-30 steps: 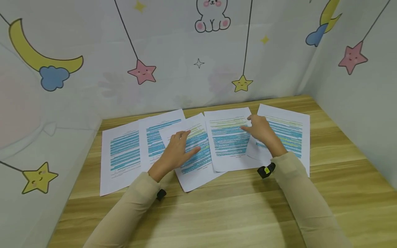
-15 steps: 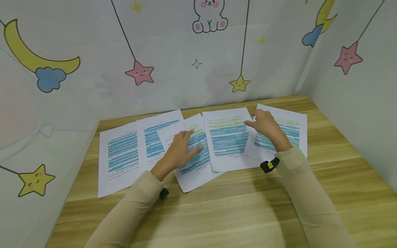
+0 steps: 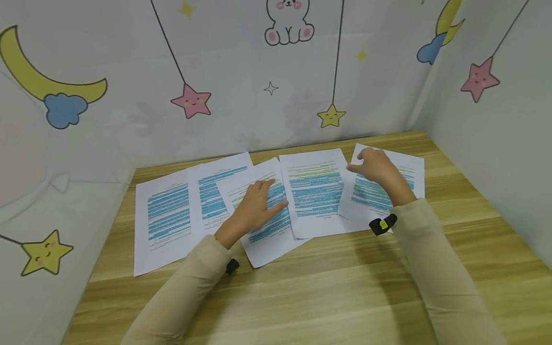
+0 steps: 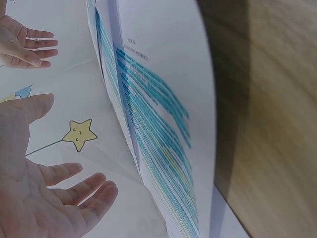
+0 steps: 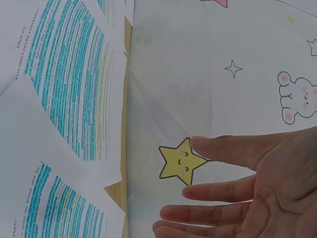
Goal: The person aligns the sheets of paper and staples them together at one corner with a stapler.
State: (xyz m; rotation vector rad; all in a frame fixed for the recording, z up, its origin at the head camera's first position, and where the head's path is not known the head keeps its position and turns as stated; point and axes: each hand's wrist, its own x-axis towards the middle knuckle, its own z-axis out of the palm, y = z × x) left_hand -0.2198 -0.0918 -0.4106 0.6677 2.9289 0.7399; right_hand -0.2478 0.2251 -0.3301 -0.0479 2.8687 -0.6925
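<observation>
Printed sheets with blue and yellow highlighted lines lie fanned across the table. My left hand [image 3: 253, 206] is over the middle sheet [image 3: 271, 242], fingers loosely extended and thumb apart. In the left wrist view this hand [image 4: 54, 193] shows its palm beside a highlighted page [image 4: 163, 144], nothing in its grasp. My right hand [image 3: 379, 170] hovers over the rightmost sheet [image 3: 366, 203], overlapping its upper part. Seen from the right wrist, that hand [image 5: 247, 193] has straight, parted fingers and holds nothing; a page headed "Non-Disclosure Agreement" [image 5: 74, 79] lies to its left.
Between the hands is another highlighted sheet [image 3: 316, 191], its edges overlapping its neighbours. Two more sheets lie at left, the outer one [image 3: 164, 220] and one partly covered [image 3: 215, 191]. A white wall cloth [image 3: 241, 62] with printed stars stands behind the wooden table [image 3: 302, 297].
Both hands have drifted slightly to the right, the right hand moving from the edge of the neighbouring sheet to over the rightmost one. The sheets stay in place; the head view shifts a little.
</observation>
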